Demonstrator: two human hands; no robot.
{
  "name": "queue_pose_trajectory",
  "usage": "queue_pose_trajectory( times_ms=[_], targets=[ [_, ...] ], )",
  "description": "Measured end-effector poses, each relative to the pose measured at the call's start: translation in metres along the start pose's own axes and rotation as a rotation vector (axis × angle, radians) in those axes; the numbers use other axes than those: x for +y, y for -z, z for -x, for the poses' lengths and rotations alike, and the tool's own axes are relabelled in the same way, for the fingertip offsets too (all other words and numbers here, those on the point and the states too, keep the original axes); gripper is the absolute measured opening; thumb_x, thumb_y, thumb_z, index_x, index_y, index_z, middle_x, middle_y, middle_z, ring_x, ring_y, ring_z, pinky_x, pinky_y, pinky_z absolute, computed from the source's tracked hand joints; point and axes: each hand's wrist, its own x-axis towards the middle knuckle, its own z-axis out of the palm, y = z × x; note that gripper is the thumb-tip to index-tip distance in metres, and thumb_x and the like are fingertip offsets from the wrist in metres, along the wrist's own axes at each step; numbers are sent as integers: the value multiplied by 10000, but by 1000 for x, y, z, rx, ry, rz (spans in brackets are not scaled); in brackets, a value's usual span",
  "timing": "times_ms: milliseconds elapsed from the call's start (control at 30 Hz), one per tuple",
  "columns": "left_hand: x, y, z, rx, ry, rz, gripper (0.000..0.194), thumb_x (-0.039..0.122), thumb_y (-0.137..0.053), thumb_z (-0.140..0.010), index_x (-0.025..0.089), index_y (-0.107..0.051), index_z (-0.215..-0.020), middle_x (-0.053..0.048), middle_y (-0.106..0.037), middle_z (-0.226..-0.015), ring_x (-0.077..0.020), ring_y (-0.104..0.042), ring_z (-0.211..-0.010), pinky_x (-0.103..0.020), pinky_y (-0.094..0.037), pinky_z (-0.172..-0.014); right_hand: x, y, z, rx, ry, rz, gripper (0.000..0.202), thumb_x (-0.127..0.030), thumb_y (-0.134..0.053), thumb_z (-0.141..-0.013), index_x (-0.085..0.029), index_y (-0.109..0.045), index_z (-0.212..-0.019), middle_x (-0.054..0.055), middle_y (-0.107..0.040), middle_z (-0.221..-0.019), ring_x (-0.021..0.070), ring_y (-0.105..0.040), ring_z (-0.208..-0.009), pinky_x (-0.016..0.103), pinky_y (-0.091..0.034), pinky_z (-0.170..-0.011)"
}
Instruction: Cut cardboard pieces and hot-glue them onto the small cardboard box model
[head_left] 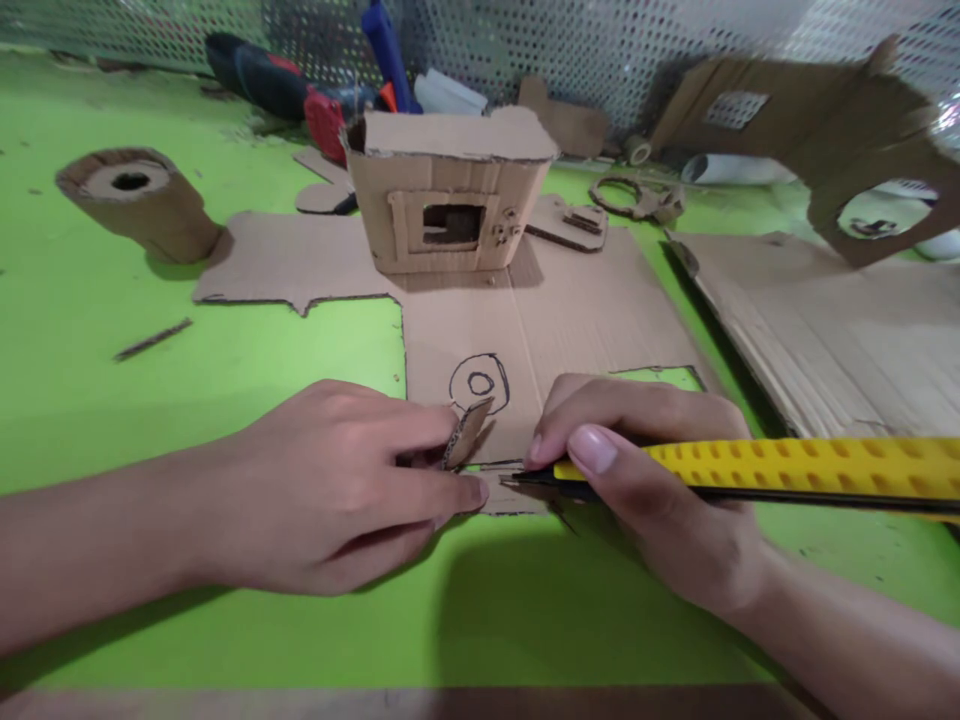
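My right hand is closed around a yellow utility knife. Its dark tip touches a small cardboard strip lying on the green table. My left hand presses that strip with a fingertip, just left of the knife tip. Between its closed fingers a small cardboard piece stands tilted up. Just beyond both hands lies a large flat cardboard sheet with cut-out corners. Two rings, one inside the other, are drawn on it in black, partly covered by the tilted piece.
A small cardboard box with a square window stands on the sheet. To the left are a cardboard tube and a thin scrap. More cardboard lies at right, below an upright cut-out panel. Tools lie along the perforated back.
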Motion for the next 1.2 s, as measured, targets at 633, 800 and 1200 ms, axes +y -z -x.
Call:
queue_pose_trajectory(
  times_ms=[633,800,1200],
  targets=[
    [0,2,-2,90,-23,52,239,117,-524,-954,209,-724,-1048,-40,-657,-844,-164,-583,-633,-303,-434,-549,-3,-4,-8,-83,78,34,149,-219,-681,-991,-199,-742,-856,45,-734,-757,165,-700,-693,283,-530,-599],
    [1,3,-2,86,-20,63,260,114,-507,-958,214,-731,-1043,-55,-696,-886,-165,-601,-633,-311,-450,-550,-5,-5,-9,-100,69,29,137,-205,-678,-978,-216,-741,-857,52,-742,-745,177,-702,-678,293,-531,-579],
    [0,4,-3,54,-6,89,242,106,-512,-937,217,-724,-972,-40,-653,-820,-155,-558,-607,-289,-414,-527,-2,-7,-7,-99,87,33,69,-179,-738,-927,-214,-737,-867,42,-735,-765,166,-682,-665,297,-511,-573]
  ],
)
